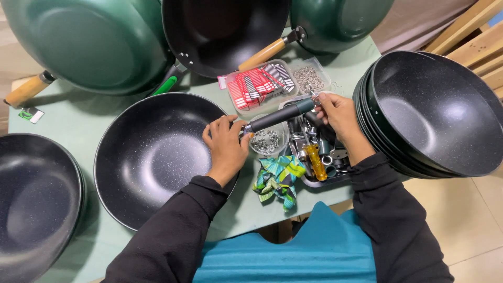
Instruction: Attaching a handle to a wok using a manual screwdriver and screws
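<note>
my left hand (pixel 226 149) steadies rim of speckled black non-stick wok pan (pixel 152 157) | my right hand (pixel 338 112) fingers clenched on dark grey tubular handle (pixel 280 116) | pan looks heavy, stiff; coating slick, so hold rim | handle light, rigid

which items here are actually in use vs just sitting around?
In use:
- black speckled pan, rim held by left hand
- dark handle, far end held by right hand
- small dish of screws under the handle

Lying about:
- stack of black pans
- green woks
- tray of red tags
- yellow-handled screwdriver
- patterned cloth
</note>
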